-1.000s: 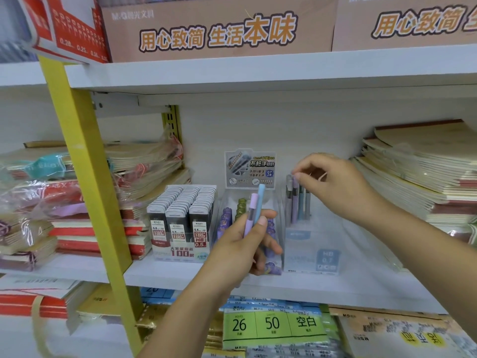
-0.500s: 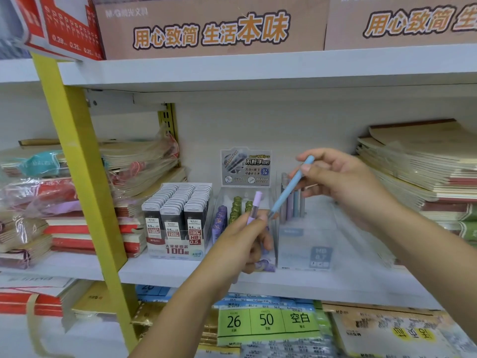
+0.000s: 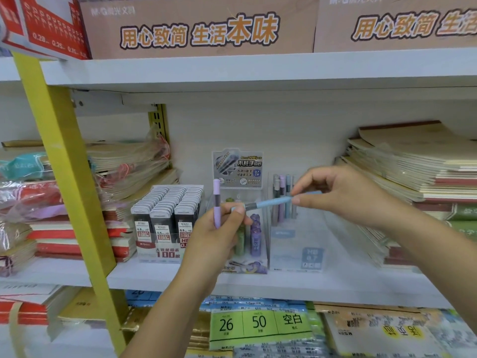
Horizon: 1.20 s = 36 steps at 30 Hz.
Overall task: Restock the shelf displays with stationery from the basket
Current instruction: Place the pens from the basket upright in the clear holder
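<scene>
The right hand (image 3: 343, 195) pinches the blue pen (image 3: 273, 202), which lies nearly level, its grey tip by the left hand's (image 3: 219, 236) thumb. The left hand grips a purple pen (image 3: 216, 197) upright. The box (image 3: 296, 244) of standing pens sits mid-shelf (image 3: 335, 288), just behind the right hand, so the blue pen likely needs tipping upright.

White shelf boards (image 3: 258, 71), yellow upright post (image 3: 67, 177), white back panel (image 3: 258, 125), slotted metal rail (image 3: 160, 122)

purple pencil (image 3: 216, 192): upright | blue pencil (image 3: 271, 202): near-level, before clear display box (image 3: 291, 244)
</scene>
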### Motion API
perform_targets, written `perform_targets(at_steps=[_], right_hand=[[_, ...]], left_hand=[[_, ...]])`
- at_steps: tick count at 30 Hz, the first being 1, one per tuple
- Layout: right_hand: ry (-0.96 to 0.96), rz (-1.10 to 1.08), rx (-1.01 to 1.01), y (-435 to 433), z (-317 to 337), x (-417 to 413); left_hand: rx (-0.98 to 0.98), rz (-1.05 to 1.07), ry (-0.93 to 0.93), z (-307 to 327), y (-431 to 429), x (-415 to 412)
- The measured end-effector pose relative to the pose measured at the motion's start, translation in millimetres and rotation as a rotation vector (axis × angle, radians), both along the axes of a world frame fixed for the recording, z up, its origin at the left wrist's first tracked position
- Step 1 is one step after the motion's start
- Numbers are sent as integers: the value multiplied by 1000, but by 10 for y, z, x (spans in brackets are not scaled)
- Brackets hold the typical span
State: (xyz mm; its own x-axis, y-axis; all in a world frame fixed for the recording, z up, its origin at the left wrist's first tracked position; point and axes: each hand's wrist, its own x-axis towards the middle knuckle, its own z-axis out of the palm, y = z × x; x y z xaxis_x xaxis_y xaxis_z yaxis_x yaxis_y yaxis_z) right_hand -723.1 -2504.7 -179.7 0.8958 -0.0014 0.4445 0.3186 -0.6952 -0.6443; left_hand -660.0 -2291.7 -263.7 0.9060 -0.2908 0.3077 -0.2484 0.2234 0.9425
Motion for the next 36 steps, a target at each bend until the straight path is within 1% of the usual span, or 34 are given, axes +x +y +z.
perform_targets(at_steps=[5, 8, 10, 13, 15, 17, 18, 20, 22, 25, 28, 36], right_hand=[[29, 141, -102, 223, 1, -24], [55, 224, -105, 286, -10, -32], [43, 244, -5, 248, 18, -33], [-27, 239, 203, 134, 65, -7], [-97, 229, 281, 78, 96, 16], [-181, 202, 287, 39, 115, 50], [-229, 159, 248, 16, 110, 75], [-311, 16, 72, -33, 75, 143], [-325, -89, -63, -75, 2, 224], [-287, -139, -109, -147, -124, 350], [-293, -196, -186, -215, -202, 489], [-250, -208, -260, -250, -332, 663]], left_hand=[[189, 10, -163, 122, -42, -14], [188, 3, -184, 175, -50, -22], [221, -48, -134, 198, -32, -17], [145, -164, 9, 186, -28, -8], [165, -148, -4, 141, -9, -19], [203, -122, -71, 93, 12, -39], [212, -113, -99, 74, 14, -45], [204, -84, -126, 52, 20, -48], [175, -53, -135, 34, 24, -34], [150, -56, -145, 4, 37, -26], [155, -49, -158, -28, 37, -19], [150, -72, -157, -85, 18, 2]])
